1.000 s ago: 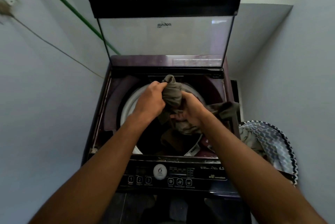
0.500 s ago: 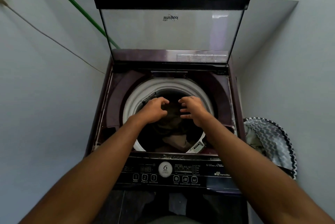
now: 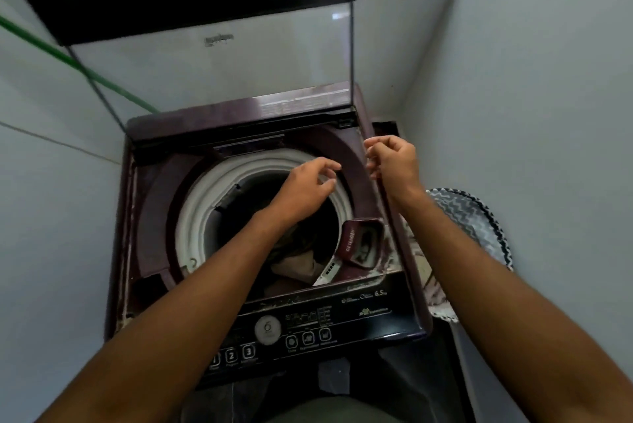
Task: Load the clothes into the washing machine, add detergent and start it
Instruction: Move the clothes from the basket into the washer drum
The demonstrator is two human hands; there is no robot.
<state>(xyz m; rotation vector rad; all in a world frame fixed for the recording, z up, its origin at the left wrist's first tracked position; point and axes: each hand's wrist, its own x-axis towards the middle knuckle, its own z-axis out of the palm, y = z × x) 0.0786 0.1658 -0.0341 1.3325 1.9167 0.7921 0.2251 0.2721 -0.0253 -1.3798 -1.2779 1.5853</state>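
Pale grey walls [image 3: 51,217] close us into a narrow corner, and along the left one we see a green pipe [image 3: 68,61] running down at a slant behind the machine, with a thin wire line crossing the wall below it. Moving right, we come to the washing machine [image 3: 144,217], a dark maroon top-loader with its glass lid [image 3: 212,45] standing upright against the back wall. Its white drum rim [image 3: 202,210] rings a dark opening, and down inside we make out the clothes [image 3: 298,265], brownish and beige fabric lying low in the tub. Along the near edge sits the black control panel [image 3: 308,330], with a round white dial and numbered buttons. Our left hand [image 3: 305,186] hovers above the drum, fingers loosely curled and parted, gripping nothing. Just right of the opening, a maroon detergent tray [image 3: 363,244] is tilted up at the front right corner of the deck. Our right hand [image 3: 394,162] hangs over the machine's right edge, fingers bent inward and empty as far as we can tell. Farther right, on the floor beside the machine, stands a laundry basket [image 3: 479,220] with a black-and-white zigzag pattern.
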